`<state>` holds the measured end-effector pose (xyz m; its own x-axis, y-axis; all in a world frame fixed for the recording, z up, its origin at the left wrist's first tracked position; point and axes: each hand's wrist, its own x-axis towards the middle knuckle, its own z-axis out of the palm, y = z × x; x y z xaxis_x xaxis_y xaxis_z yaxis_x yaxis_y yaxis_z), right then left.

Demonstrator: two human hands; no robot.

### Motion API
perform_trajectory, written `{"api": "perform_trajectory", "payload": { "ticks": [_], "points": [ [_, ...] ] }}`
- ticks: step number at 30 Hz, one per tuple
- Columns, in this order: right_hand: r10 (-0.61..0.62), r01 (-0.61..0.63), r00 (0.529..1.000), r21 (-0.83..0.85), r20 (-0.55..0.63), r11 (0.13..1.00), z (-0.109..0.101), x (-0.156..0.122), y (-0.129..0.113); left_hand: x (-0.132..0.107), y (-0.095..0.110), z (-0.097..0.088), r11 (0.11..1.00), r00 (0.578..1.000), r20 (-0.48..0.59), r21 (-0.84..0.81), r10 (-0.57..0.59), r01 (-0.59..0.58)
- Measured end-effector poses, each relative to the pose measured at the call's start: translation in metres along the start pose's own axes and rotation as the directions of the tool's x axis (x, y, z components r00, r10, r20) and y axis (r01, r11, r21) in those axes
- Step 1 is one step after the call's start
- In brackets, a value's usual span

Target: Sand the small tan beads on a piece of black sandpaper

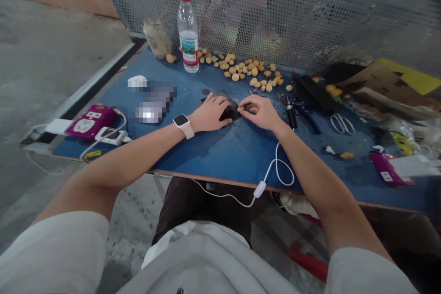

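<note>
My left hand (211,113) rests palm down with its fingers stretched out on a dark flat sheet (228,113) in the middle of the blue table. A white watch (183,125) is on that wrist. Just right of it, my right hand (262,112) pinches a small tan nut-like piece (240,109) between thumb and fingers, at the right edge of the sheet. Whether the piece touches the sheet I cannot tell. Several similar tan nut-like pieces (254,71) lie scattered behind my hands.
A water bottle (189,36) and a cloudy jar (157,39) stand at the back by the perforated metal screen (303,18). Left are a phone (156,103) and a purple power strip (91,121). Right are a black-handled tool (291,115), scissors (342,124) and a white cable (275,161).
</note>
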<state>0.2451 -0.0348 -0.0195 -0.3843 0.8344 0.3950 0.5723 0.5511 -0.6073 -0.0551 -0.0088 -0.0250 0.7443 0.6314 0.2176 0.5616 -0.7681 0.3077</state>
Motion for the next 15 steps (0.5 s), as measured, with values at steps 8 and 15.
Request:
{"api": "perform_trajectory", "payload": {
  "ticks": [8,15],
  "points": [
    [-0.033,0.034,0.997,-0.005,0.066,0.999,-0.008,0.001,-0.004,0.001,0.0,-0.004,0.996,1.0,0.014,-0.084,0.013,-0.012],
    [0.005,-0.011,0.995,0.057,0.104,0.998,-0.013,-0.002,-0.002,0.001,-0.003,0.004,0.995,0.999,-0.008,-0.099,0.033,-0.034]
  ]
}}
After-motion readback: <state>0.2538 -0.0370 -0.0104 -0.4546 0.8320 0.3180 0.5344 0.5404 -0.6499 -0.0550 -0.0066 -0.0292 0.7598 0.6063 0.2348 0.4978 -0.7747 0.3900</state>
